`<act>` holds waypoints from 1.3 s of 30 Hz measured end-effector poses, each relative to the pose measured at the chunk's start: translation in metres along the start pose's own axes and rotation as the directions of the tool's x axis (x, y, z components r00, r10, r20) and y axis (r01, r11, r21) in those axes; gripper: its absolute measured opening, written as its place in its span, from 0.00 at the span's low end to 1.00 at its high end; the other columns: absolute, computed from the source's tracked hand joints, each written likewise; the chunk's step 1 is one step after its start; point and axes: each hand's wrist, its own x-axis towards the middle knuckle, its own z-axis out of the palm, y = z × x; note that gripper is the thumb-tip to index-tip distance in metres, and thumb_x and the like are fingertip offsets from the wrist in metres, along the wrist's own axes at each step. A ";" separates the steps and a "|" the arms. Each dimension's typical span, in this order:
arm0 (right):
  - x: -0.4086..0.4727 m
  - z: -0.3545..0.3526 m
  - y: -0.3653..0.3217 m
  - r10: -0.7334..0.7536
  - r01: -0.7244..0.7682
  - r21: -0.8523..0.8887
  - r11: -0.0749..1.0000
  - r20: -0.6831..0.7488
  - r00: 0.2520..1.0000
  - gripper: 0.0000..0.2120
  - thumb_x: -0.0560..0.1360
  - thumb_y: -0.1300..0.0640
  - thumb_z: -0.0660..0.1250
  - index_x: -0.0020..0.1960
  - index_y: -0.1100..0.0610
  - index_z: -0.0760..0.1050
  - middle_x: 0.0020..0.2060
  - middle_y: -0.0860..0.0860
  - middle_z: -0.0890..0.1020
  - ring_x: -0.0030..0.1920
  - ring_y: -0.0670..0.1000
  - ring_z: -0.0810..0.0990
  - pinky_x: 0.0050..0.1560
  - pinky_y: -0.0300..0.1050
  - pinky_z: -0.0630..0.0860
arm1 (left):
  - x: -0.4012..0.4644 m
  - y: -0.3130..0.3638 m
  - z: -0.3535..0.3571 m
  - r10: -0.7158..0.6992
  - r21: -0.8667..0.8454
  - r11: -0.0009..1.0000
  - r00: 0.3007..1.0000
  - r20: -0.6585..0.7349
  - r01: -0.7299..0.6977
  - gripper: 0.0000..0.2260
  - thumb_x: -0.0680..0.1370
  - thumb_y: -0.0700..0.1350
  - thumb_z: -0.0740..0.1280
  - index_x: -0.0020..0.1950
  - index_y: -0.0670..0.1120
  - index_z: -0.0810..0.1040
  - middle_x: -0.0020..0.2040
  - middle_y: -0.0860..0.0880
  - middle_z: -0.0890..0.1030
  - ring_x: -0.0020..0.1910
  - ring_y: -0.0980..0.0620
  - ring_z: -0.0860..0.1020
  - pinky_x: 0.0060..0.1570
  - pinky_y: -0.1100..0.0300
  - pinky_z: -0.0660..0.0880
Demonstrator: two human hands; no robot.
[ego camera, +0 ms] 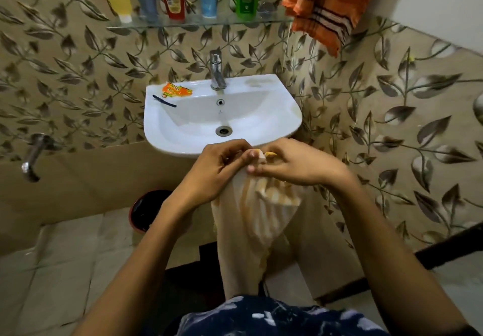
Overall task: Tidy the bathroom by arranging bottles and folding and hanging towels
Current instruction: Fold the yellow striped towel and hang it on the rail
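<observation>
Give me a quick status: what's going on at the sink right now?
Left hand and right hand both pinch the pale striped towel at its top. Towel hangs unfolded before the sink. Nothing in the way.

A: What does the person wear on the arms?
B: Nothing; both forearms are bare to the frame's lower edge, with no sleeves, watch or rings visible.
A: And the torso?
B: A dark navy garment (274, 317) with irregular white and pale-blue splashes, seen at bottom centre.
</observation>
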 end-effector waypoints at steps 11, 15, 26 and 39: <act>-0.009 -0.048 0.028 0.024 0.171 0.318 0.933 -0.527 0.849 0.20 0.76 0.50 0.66 0.37 0.67 0.74 0.31 0.65 0.71 0.30 0.48 0.69 0.31 0.37 0.65 | 0.001 -0.016 0.003 -0.070 -0.098 0.992 0.995 0.075 0.077 0.18 0.80 0.49 0.56 0.36 0.38 0.66 0.32 0.49 0.64 0.31 0.56 0.63 0.30 0.59 0.59; -0.013 -0.064 0.054 0.259 0.067 0.354 0.933 -0.790 0.556 0.14 0.76 0.47 0.66 0.41 0.57 0.78 0.31 0.51 0.75 0.34 0.46 0.73 0.36 0.42 0.69 | 0.002 -0.020 -0.004 -0.098 -0.101 0.989 0.992 0.083 0.106 0.19 0.79 0.50 0.57 0.36 0.37 0.67 0.32 0.49 0.65 0.31 0.56 0.64 0.31 0.60 0.60; -0.018 -0.037 0.019 0.227 -0.117 0.227 0.967 -0.559 0.797 0.20 0.69 0.44 0.72 0.60 0.42 0.75 0.55 0.41 0.79 0.52 0.38 0.76 0.50 0.34 0.72 | 0.009 0.012 -0.009 -0.041 0.054 0.998 0.999 0.027 0.040 0.12 0.77 0.56 0.60 0.45 0.52 0.79 0.39 0.48 0.81 0.37 0.46 0.79 0.37 0.51 0.74; 0.002 -0.003 0.007 0.122 -0.074 0.174 0.982 -0.285 0.951 0.16 0.67 0.43 0.73 0.32 0.54 0.75 0.26 0.50 0.78 0.30 0.48 0.75 0.34 0.44 0.68 | -0.009 0.007 -0.004 -0.111 0.010 0.994 0.992 0.053 0.110 0.17 0.77 0.56 0.61 0.38 0.43 0.74 0.31 0.52 0.73 0.32 0.57 0.70 0.32 0.57 0.65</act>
